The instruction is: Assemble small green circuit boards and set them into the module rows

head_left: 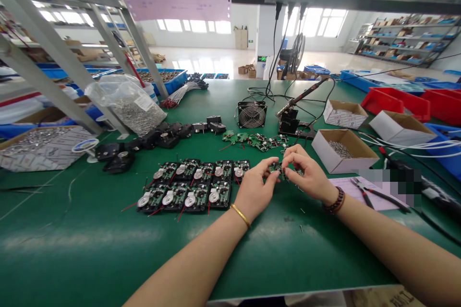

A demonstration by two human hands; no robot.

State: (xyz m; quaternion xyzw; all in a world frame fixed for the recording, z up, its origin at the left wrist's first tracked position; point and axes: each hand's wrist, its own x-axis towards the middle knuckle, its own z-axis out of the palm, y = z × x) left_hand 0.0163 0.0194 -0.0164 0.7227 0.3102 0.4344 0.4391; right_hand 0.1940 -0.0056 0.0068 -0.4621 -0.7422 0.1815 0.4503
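Observation:
My left hand (254, 188) and my right hand (306, 174) meet over the green table (90, 249), both pinched on one small green circuit board (280, 169) held between their fingertips. Just left of my left hand lie two rows of finished black and green boards with silver discs (190, 184). Several bare green boards (254, 140) lie beyond my hands.
A small fan (251, 114) and a soldering iron on its stand (293, 115) sit behind the boards. Open cardboard boxes (342, 149) of small metal parts stand at the right, with pliers (363, 192) on a pink sheet. Black housings (158, 139) and a bag of parts (129, 103) lie left.

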